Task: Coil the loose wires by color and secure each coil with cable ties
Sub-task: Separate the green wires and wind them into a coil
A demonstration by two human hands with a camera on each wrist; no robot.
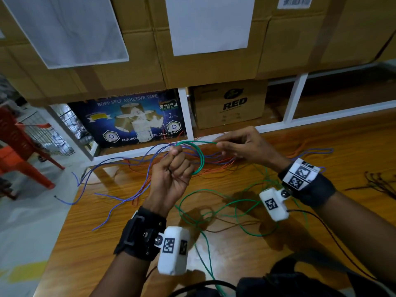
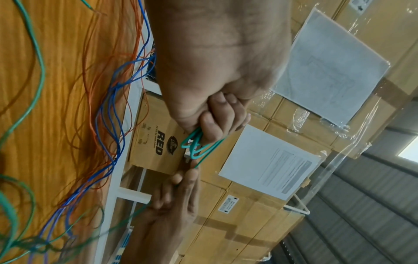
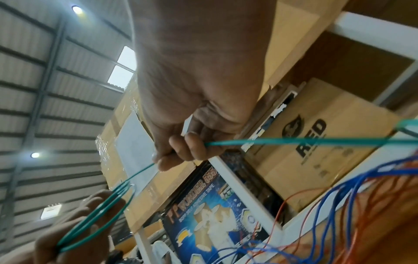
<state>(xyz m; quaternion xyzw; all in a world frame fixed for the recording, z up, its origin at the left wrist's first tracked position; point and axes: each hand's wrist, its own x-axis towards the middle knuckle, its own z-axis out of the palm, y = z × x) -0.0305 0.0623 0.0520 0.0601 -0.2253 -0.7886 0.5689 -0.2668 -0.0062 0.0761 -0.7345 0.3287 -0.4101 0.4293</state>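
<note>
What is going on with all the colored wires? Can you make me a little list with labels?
left hand: left hand grips a small green coil in a fist
right hand: right hand pinches the green wire leading to the coil
blue wires: blue wires loose on the table
orange wires: orange wires loose, tangled with the blue
cable ties: none on the coil yet

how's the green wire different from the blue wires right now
The green wire is partly wound into loops gripped in the left hand and fed by the right hand; the blue wires lie loose, uncoiled and unheld on the table. Neither has a cable tie yet.
</note>
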